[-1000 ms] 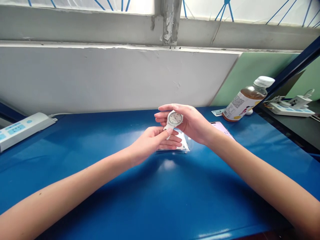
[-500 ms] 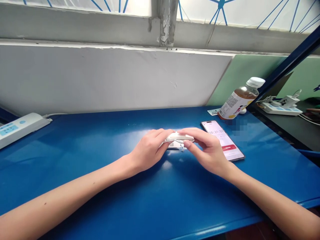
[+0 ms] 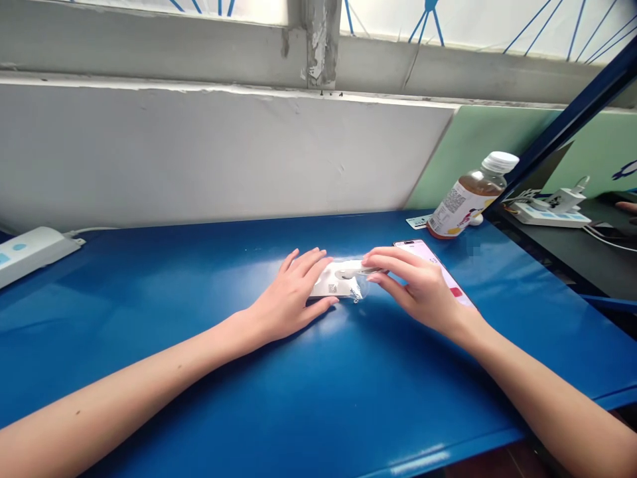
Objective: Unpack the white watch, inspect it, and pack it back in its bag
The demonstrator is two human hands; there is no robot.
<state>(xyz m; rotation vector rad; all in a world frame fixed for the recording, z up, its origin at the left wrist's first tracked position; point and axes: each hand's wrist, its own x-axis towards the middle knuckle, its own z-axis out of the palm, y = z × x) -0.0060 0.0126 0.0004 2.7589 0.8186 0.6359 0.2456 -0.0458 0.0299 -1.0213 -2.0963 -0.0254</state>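
My left hand (image 3: 288, 295) lies open with fingers apart over the left part of a white card (image 3: 332, 288) that bears a small square code. Clear crinkled plastic (image 3: 359, 289) shows at the card's right end. My right hand (image 3: 418, 285) is closed, thumb below and fingers above, around a slim white object with a rounded end (image 3: 348, 272). That object sits just over the card and plastic; its right part is hidden in my fingers, and its exact kind is unclear.
A phone (image 3: 423, 251) lies partly behind my right hand on the blue table (image 3: 318, 398). Beyond it stand a drink bottle (image 3: 462, 202) and a small card (image 3: 417, 222). Power strips (image 3: 37, 252) lie at far left and right. Part of another person's hand (image 3: 628, 206) shows at the right edge.
My left hand has let go of the white object, spread its fingers and lowered onto the card. My right hand keeps the object, which has tilted. The view has shifted slightly right.
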